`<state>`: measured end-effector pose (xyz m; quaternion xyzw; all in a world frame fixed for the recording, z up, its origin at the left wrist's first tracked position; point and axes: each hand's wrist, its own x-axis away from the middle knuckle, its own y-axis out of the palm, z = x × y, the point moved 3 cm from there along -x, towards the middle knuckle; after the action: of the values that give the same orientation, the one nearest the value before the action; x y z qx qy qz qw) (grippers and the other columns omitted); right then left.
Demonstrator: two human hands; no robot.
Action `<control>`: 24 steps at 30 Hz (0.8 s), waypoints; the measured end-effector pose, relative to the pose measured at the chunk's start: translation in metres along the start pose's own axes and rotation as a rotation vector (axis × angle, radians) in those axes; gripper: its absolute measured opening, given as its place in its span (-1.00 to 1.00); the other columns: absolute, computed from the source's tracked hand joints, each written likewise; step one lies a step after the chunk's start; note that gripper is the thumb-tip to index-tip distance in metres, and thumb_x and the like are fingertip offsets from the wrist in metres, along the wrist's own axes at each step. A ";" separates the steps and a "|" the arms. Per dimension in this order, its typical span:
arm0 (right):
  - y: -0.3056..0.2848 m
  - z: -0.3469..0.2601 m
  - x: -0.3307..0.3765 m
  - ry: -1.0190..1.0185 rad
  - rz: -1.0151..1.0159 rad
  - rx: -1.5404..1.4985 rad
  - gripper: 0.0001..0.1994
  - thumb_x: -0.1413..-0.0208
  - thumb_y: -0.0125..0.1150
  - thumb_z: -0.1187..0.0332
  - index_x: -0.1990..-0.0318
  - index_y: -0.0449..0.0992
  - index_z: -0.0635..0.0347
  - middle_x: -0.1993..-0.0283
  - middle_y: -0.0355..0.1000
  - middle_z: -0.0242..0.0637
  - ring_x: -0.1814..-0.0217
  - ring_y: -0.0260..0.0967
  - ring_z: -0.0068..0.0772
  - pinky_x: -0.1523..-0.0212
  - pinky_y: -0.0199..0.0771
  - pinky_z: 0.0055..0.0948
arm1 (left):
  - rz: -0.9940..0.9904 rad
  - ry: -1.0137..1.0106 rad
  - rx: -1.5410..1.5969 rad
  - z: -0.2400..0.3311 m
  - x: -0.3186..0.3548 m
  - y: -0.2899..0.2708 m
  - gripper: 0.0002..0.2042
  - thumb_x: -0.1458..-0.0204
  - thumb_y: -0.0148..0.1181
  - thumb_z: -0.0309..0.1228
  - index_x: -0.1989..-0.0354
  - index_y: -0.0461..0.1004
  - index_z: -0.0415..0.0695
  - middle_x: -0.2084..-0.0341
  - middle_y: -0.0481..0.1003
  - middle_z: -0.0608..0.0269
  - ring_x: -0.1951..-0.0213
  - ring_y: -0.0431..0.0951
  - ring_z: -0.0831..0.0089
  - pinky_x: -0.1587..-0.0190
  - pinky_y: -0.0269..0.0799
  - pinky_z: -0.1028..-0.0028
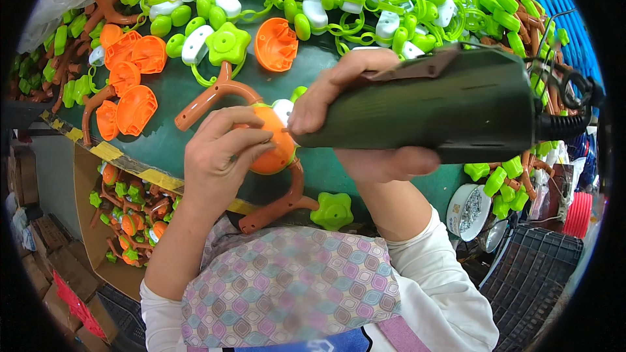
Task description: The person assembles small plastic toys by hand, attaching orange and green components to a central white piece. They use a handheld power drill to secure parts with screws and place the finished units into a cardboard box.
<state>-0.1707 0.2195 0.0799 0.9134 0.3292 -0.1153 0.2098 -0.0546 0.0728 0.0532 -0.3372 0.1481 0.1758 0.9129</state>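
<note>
An orange plastic toy ball (268, 160) lies on the bench, with brown branch-like arms (291, 199) running out above and below it and a white part at its upper edge. Green star-shaped knobs (228, 44) sit at the ends of the arms. My left hand (222, 150) rests against the ball, thumb and fingertips pinched together over it; whatever is between them is too small to make out. In my right hand (332, 85) is a dark electric screwdriver (424, 114), held level with its tip pointing left at the ball. Its body hides part of that hand.
Green and white ringed parts (316, 10) heap along the back of the green bench (166, 107). Orange half shells (137, 107) lie at left. A round tub of screws (468, 212) stands at right above a black crate (531, 274). A carton of assembled toys (134, 218) is lower left.
</note>
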 end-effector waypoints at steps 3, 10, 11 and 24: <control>-0.001 0.011 -0.011 0.071 -0.115 0.021 0.16 0.45 0.14 -0.74 0.07 0.39 0.35 0.43 0.54 -0.20 0.44 0.53 -0.41 0.39 0.56 -0.51 | -0.014 -0.025 -0.018 0.000 -0.001 -0.001 -0.82 0.21 0.45 -0.57 0.37 0.63 -0.17 0.27 0.58 0.25 0.23 0.58 0.27 0.19 0.50 0.35; 0.016 0.010 -0.017 0.156 -0.124 -0.003 0.26 0.51 0.13 -0.73 -0.06 0.34 0.41 0.42 0.53 -0.19 0.42 0.54 -0.39 0.37 0.59 -0.48 | 0.032 -0.013 0.018 -0.002 -0.002 0.001 -0.84 0.15 0.43 -0.56 0.35 0.63 -0.18 0.31 0.57 0.25 0.24 0.58 0.25 0.18 0.51 0.33; 0.016 -0.001 -0.019 0.141 -0.131 0.047 0.17 0.42 0.15 -0.63 -0.07 0.35 0.41 0.41 0.53 -0.18 0.43 0.53 -0.39 0.37 0.57 -0.49 | 0.044 -0.016 0.046 -0.004 -0.003 0.001 -0.84 0.15 0.43 -0.55 0.35 0.62 -0.18 0.32 0.57 0.25 0.24 0.57 0.25 0.18 0.51 0.33; 0.028 -0.030 -0.006 -0.244 -0.235 -0.266 -0.02 0.18 0.13 -0.42 -0.12 0.33 0.40 0.41 0.51 -0.14 0.44 0.49 -0.34 0.36 0.53 -0.46 | -0.017 0.233 -0.117 -0.002 -0.007 -0.025 -0.79 0.29 0.52 -0.46 0.44 0.62 -0.09 0.32 0.54 0.35 0.15 0.52 0.26 0.10 0.45 0.29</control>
<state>-0.1546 0.2105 0.1171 0.8122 0.4179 -0.2042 0.3521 -0.0508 0.0515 0.0687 -0.4094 0.2397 0.1360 0.8698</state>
